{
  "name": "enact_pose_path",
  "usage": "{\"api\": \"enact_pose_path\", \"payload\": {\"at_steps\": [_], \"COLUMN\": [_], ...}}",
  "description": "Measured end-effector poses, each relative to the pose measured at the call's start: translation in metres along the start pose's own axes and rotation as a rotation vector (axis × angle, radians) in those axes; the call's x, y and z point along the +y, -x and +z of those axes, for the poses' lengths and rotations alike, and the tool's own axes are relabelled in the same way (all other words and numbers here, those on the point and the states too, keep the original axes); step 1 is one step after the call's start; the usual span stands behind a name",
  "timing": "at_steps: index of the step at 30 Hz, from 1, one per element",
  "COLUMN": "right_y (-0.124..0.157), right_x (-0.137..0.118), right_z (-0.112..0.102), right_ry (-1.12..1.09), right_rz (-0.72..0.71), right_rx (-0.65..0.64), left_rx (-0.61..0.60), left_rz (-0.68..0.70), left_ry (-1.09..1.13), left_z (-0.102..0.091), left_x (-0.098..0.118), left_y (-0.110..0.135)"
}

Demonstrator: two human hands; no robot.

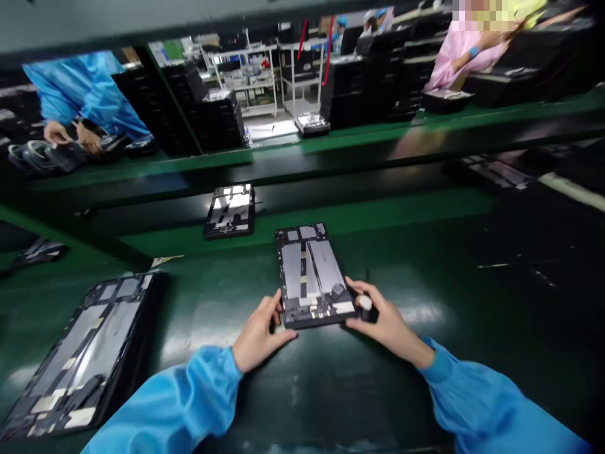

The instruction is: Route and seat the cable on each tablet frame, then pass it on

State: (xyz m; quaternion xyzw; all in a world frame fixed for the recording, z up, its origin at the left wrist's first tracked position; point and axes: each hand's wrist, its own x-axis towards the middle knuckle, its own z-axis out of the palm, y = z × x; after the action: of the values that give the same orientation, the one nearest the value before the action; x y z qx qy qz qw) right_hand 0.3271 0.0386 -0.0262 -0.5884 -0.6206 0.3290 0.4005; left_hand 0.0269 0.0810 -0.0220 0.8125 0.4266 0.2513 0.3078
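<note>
An opened tablet (312, 271), its silver inner plates, black flex strip and white labels showing, lies on the dark green surface in front of me. My left hand (262, 331) grips its near left corner, fingers along the side and thumb at the near edge. At the near right corner, my right hand (385, 318) holds the tablet between thumb and fingers. A small dark thing with a white round top (365, 304) sits within the curl of my right hand; I cannot make out its kind.
A larger-looking opened tablet (80, 353) rests on a black stack at left. Another opened tablet (230, 210) lies farther back. A green shelf (283, 151) crosses behind, carrying black stacks (217, 120). Beyond it, co-workers in a blue sleeve (89, 82) and pink sleeve (447, 60) handle things.
</note>
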Motion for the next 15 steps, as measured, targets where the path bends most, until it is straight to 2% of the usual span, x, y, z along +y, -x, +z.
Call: {"api": "enact_pose_path", "payload": {"at_steps": [2,5,9,12,13,15], "right_y": [0.034,0.059,0.064,0.063,0.062,0.059], "right_x": [-0.002,-0.003,-0.014,-0.034,-0.040,-0.053], "right_z": [-0.004,-0.003,0.005,0.012,0.015,0.024], "right_ry": [0.061,0.096,0.119,0.118,0.113,0.098], "right_rz": [-0.009,0.010,0.012,-0.079,-0.133,-0.250], "right_rx": [-0.110,-0.066,0.048,0.142,0.143,0.066], "left_rx": [-0.032,-0.016,0.044,0.093,0.098,0.085], "left_rz": [0.009,-0.012,0.037,0.126,0.156,0.200], "left_ry": [-0.010,-0.086,-0.235,-0.297,-0.299,-0.290], "left_z": [0.002,0.006,0.002,-0.003,-0.003,-0.002], "left_x": [0.014,0.028,0.033,0.037,0.039,0.043], "left_y": [0.038,0.065,0.063,0.057,0.055,0.051]}}
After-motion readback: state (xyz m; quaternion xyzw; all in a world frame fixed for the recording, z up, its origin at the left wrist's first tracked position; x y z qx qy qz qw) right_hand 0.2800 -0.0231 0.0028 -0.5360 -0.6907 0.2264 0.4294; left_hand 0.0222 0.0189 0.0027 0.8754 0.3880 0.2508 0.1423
